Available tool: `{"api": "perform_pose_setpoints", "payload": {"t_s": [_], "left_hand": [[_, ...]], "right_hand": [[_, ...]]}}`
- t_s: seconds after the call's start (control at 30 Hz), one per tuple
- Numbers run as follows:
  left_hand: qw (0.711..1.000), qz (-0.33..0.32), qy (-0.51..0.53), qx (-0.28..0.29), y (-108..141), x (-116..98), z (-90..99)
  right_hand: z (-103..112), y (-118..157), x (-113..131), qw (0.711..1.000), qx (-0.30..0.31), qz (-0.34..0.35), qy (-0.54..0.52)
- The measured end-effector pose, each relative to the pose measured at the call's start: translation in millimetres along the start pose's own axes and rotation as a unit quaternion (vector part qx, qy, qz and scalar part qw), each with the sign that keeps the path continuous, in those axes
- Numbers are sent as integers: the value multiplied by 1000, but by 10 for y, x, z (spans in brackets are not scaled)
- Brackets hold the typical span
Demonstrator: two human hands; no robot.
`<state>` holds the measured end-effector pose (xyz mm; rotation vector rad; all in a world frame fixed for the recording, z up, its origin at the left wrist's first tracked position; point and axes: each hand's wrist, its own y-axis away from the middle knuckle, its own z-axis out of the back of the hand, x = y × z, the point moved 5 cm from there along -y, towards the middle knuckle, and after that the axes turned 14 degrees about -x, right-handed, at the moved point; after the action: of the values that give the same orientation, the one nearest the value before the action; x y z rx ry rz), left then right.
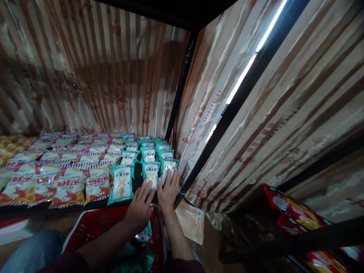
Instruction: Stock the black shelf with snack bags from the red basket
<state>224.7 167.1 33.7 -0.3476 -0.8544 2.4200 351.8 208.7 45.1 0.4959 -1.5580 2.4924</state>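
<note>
My left hand [140,206] lies with fingers stretched against the lower part of a green-and-white snack bag [150,172] in the front row of the shelf. Beside it, my right hand [168,191] rests flat, fingers spread, on the front of another green-and-white snack bag [170,165] at the row's right end. Both bags stand tilted back against more of the same kind. To the left of my hands leans a further green snack bag [121,184]. Below my forearms sits a red basket [85,227] with several green bags inside, partly hidden by my arms.
Rows of red-and-white snack bags [69,184] fill the shelf to the left. A black metal post [182,76] and slanted bar [222,117] stand at the right, before pleated curtains [127,76]. Red-and-yellow packages [298,212] lie lower right. A flat beige package [191,222] is below the shelf corner.
</note>
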Motion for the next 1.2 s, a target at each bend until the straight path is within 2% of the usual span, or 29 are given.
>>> {"api": "perform_pose_setpoints", "payload": {"t_s": [0.47, 0.57, 0.7, 0.8, 0.93, 1.07, 1.13, 1.2], "left_hand": [[1000, -21, 6, -3, 53, -42, 32], [998, -44, 43, 7, 216, -114, 46], [990, -66, 124, 11, 606, -157, 107], [988, -27, 145, 48, 925, -69, 146], [978, 61, 114, 162, 1357, 116, 165], [950, 136, 117, 255, 1747, 253, 207], [926, 207, 135, 287, 1902, 349, 215], [893, 286, 153, 311, 2029, 459, 207]], "right_hand": [[-8, 12, -24, 1000, 17, -11, -10], [55, 24, 28, 1000, -5, -11, -17], [200, 75, 146, 998, -23, 7, -50], [339, 156, 249, 996, -34, 19, -84], [514, 357, 484, 990, -9, 32, -138], [627, 688, 811, 978, 66, 42, -194], [626, 921, 932, 970, 115, 33, -213], [562, 1199, 967, 962, 177, -6, -208]]}}
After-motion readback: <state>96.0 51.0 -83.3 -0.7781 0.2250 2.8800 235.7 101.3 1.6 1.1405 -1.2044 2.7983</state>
